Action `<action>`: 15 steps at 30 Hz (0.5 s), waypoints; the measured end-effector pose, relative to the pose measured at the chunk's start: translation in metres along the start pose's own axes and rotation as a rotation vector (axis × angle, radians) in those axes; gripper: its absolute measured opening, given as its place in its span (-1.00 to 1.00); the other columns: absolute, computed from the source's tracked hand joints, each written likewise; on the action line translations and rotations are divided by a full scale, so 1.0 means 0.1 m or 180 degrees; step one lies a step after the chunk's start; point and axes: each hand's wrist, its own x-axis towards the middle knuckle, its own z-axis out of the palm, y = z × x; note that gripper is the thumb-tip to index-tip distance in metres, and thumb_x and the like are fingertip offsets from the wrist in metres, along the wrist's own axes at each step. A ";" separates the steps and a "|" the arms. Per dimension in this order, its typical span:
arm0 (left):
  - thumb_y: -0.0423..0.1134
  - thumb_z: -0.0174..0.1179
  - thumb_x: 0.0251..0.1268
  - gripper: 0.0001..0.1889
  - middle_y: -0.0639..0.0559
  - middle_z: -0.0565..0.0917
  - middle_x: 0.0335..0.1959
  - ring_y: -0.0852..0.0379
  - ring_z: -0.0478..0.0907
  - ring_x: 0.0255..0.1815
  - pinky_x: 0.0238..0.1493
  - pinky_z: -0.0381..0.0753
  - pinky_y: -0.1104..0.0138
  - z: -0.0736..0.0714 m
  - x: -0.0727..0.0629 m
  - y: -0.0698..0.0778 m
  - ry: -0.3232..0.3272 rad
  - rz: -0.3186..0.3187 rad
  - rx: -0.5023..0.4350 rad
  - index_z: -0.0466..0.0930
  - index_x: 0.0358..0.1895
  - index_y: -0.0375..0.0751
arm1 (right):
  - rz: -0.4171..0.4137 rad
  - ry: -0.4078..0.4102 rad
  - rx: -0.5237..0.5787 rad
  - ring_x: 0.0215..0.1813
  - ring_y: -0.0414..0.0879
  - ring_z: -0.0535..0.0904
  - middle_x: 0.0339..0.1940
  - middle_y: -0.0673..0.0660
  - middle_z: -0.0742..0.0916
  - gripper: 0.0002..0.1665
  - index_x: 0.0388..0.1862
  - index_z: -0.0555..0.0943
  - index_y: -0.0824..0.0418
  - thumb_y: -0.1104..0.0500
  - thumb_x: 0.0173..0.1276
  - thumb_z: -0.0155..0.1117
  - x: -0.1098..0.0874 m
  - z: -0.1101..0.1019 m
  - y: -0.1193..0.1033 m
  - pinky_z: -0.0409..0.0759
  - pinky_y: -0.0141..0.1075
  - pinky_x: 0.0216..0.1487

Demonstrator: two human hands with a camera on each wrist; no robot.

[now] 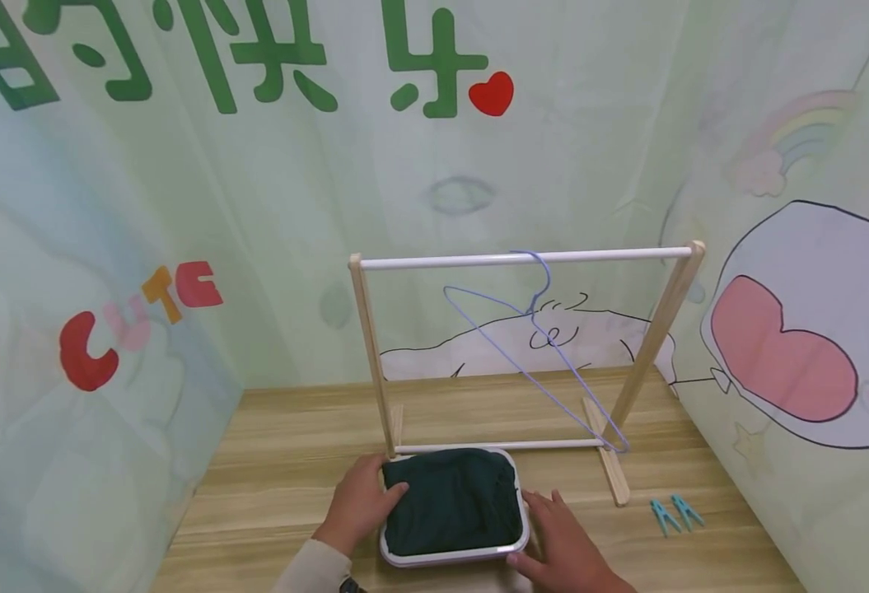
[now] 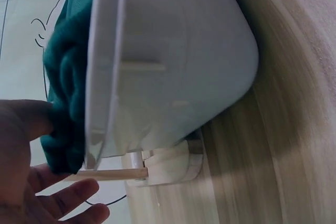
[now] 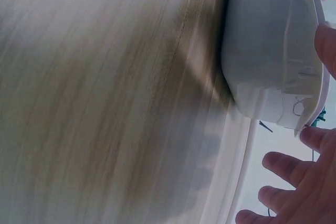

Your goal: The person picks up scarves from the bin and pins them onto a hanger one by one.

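Observation:
A dark green cloth (image 1: 452, 502) lies folded in a white plastic basin (image 1: 471, 558), filling it to the rim. At the basin's left side, my left hand (image 1: 362, 502) pinches the cloth's far left corner, thumb on top; in the left wrist view the thumb (image 2: 31, 119) and index finger sit on either side of the bunched green fabric (image 2: 68, 93). My right hand (image 1: 563, 543) touches the basin's right rim with spread, relaxed fingers. In the right wrist view its fingertips (image 3: 283, 165) fan out beside the white wall (image 3: 262, 51).
Behind the basin stands a wooden drying rack (image 1: 652, 338) with a white top bar (image 1: 441, 262). A purple wire hanger (image 1: 493, 342) hangs askew from that bar. Two blue clothespins (image 1: 675, 515) lie on the wooden table (image 1: 256, 469) at right. Printed curtains (image 1: 293, 206) surround the table.

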 end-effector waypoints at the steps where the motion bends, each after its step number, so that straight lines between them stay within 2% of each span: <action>1: -0.08 0.50 0.24 -0.43 -0.28 0.67 0.11 -0.29 0.63 0.19 0.24 0.58 -0.17 0.00 0.00 0.01 0.0003 0.0005 0.0008 0.61 0.18 -0.40 | 0.0038 -0.0018 0.0020 0.36 0.26 0.60 0.32 0.23 0.68 0.05 0.41 0.48 0.35 -0.28 0.15 0.59 0.00 0.00 0.00 0.43 0.29 0.39; 4: -0.14 0.52 0.21 -0.47 -0.23 0.67 0.07 -0.25 0.63 0.17 0.24 0.58 -0.14 0.01 0.00 0.04 0.0049 0.0079 0.0005 0.62 0.15 -0.37 | 0.0168 -0.0090 0.0077 0.41 0.33 0.54 0.36 0.25 0.66 0.09 0.45 0.45 0.35 -0.29 0.15 0.59 0.01 0.00 -0.02 0.44 0.30 0.39; 7: -0.20 0.54 0.17 -0.55 -0.15 0.66 0.00 -0.19 0.64 0.12 0.22 0.60 -0.11 0.02 -0.01 0.07 0.0158 0.0239 0.0058 0.64 0.07 -0.31 | 0.0213 -0.0125 0.0134 0.43 0.39 0.51 0.37 0.27 0.65 0.07 0.47 0.45 0.35 -0.27 0.18 0.58 0.02 0.00 -0.04 0.43 0.31 0.40; 11: -0.28 0.54 0.12 -0.69 -0.08 0.66 -0.17 -0.12 0.66 -0.07 0.02 0.62 -0.05 0.02 -0.05 0.12 0.0286 0.0460 0.0148 0.62 -0.15 -0.21 | 0.0251 -0.0155 0.0147 0.42 0.44 0.49 0.34 0.28 0.66 0.04 0.46 0.46 0.34 -0.27 0.21 0.55 0.03 -0.01 -0.07 0.43 0.33 0.40; 15: -0.36 0.48 0.13 -0.71 -0.06 0.70 -0.25 -0.03 0.65 -0.22 -0.13 0.63 0.01 0.00 -0.09 0.20 0.0159 0.0386 -0.0029 0.52 -0.22 -0.13 | 0.0349 -0.0192 0.0204 0.43 0.52 0.45 0.33 0.30 0.66 0.04 0.47 0.45 0.31 -0.25 0.19 0.56 0.04 -0.03 -0.11 0.42 0.36 0.38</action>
